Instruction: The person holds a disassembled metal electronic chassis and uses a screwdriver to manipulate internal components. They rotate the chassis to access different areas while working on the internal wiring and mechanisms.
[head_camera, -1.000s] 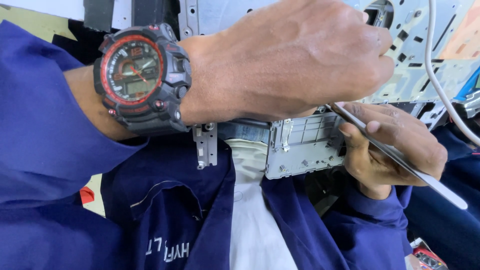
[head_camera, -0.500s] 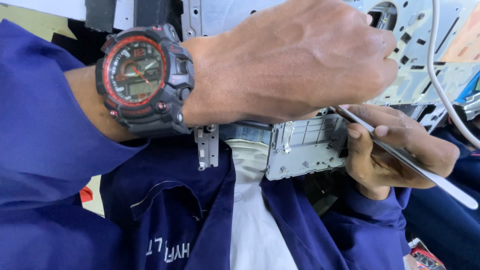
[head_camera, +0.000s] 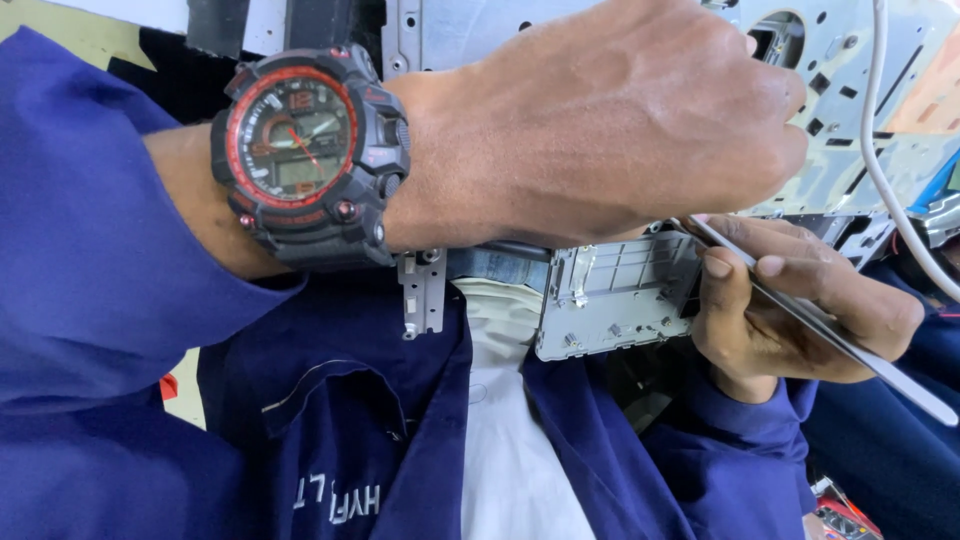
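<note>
My left hand (head_camera: 620, 130) reaches in from the left, fingers curled over the top of a perforated grey metal chassis (head_camera: 615, 305) and gripping it. A chunky black and red wristwatch (head_camera: 305, 155) sits on that wrist, above a blue sleeve. Below and to the right, my right hand (head_camera: 790, 305) holds a long thin silver metal tool (head_camera: 850, 345) like a pen. The tool's tip points up and left, toward the chassis edge just under my left hand. Where the tip touches is hidden.
A white cable (head_camera: 885, 160) hangs down across the chassis at the right. My blue work jacket (head_camera: 330, 430) and white shirt (head_camera: 510, 450) fill the lower view. A small red and black object (head_camera: 845, 515) lies at the bottom right corner.
My right hand and the silver tool have shifted slightly to the right and down. My left hand has stayed on the chassis almost without moving.
</note>
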